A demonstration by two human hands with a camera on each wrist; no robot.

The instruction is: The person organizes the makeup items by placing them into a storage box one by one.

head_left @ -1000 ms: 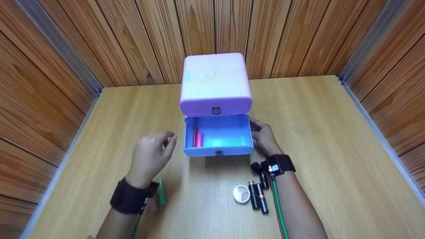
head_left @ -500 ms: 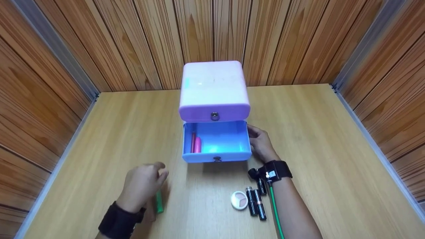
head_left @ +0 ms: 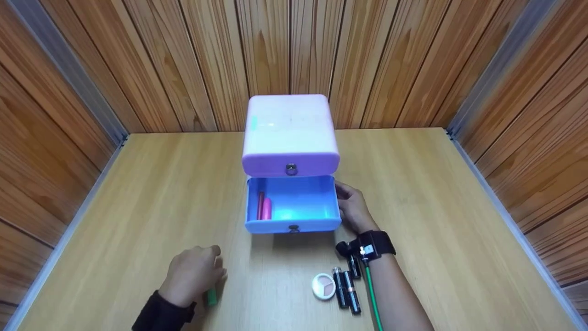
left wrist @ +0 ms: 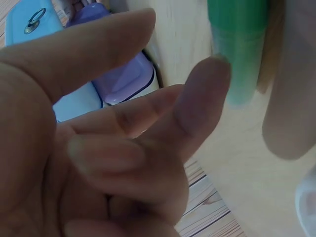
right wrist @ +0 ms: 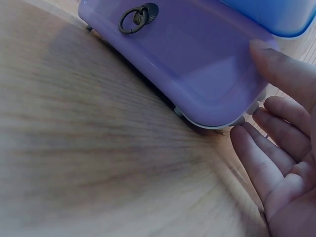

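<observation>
We locate the green tube (head_left: pixel 212 297) on the table (head_left: pixel 161 202), forward and left of the drawer box (head_left: pixel 290 122); its long axis runs roughly front to back; in the left wrist view a solid green section gives way to a paler, translucent end; we cannot tell which end faces the drawer box. The left hand (head_left: pixel 193 273) lies above the green tube, its fingers loosely bent and spread apart, gripping nothing; we cannot confirm contact. The right hand (head_left: pixel 354 209), at the right side of the drawer box, has its fingers extended and thumb tip against the lower purple drawer (right wrist: pixel 197 64), grasping nothing; the blue drawer (head_left: pixel 303 204) stands pulled out of the drawer box and contains a red stick (head_left: pixel 261 206) and a pink tube (head_left: pixel 267 209). We find a round compact (head_left: pixel 323 286) and black tubes (head_left: pixel 340 288) forward and right of the drawer box. Compared with one second earlier, the left hand has withdrawn from beside the drawer box to the green tube; the right hand keeps its position.
</observation>
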